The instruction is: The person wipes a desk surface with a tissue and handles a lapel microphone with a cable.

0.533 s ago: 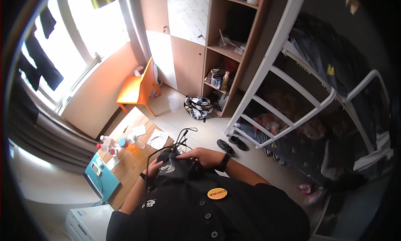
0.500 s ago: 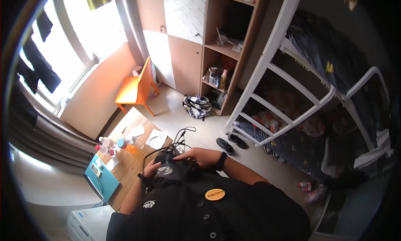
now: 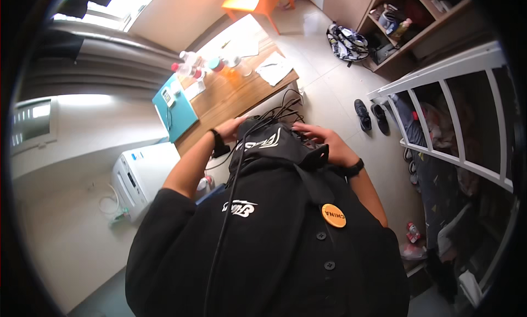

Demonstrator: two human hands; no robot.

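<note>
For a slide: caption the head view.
Left hand and right hand flank black fabric under dark cables, near a wooden table.

Left hand (image 3: 231, 129) and right hand (image 3: 334, 147) at black bag (image 3: 258, 144)

Bag at person's front, one hand each side. Right fingers straight; left fingers partly hidden. Black cables (image 3: 281, 114) loop over bag's far end. Ahead: wooden table (image 3: 230, 102) with bottles (image 3: 228, 73), blue folder (image 3: 175, 121). Beyond table: orange chair (image 3: 247, 0). Left: white machine (image 3: 140, 171). Right: dark shoes (image 3: 363, 115) on floor (image 3: 329, 92), near white bed frame (image 3: 446, 105).
</note>
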